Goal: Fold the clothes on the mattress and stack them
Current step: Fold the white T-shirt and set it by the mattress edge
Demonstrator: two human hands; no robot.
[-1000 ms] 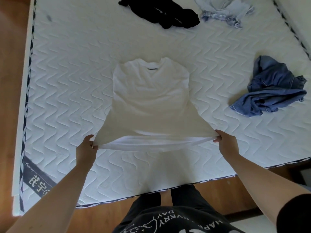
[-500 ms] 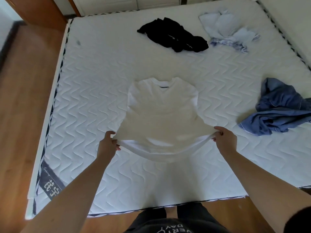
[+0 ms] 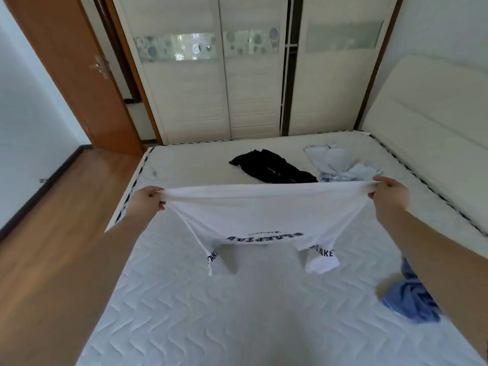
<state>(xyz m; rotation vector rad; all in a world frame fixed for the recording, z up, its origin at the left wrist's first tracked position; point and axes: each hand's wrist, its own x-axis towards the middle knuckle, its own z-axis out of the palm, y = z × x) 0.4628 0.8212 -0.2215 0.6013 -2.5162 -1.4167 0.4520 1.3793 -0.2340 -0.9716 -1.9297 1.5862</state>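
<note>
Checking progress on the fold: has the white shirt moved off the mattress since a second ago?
Yes. The white shirt lay flat on the mattress; now both hands hold it hanging above the mattress, sleeves down.

The tee (image 3: 264,210) I hold up is white, with black lettering across its chest and on black-edged bands at both sleeves. The mattress (image 3: 237,313) below it is white too, quilted in a wavy zigzag pattern, with a black-and-white striped piping along its edges. On it lie a black garment (image 3: 272,167), a pale blue shirt (image 3: 340,162) and a crumpled denim-blue piece (image 3: 412,299). The floor (image 3: 52,233) is warm orange-brown wood, and the door (image 3: 76,75) matches it. The wardrobe (image 3: 250,75) is cream with dark brown trim and a silvery band of floral and dotted shapes. The headboard (image 3: 427,122) is cream.
</note>
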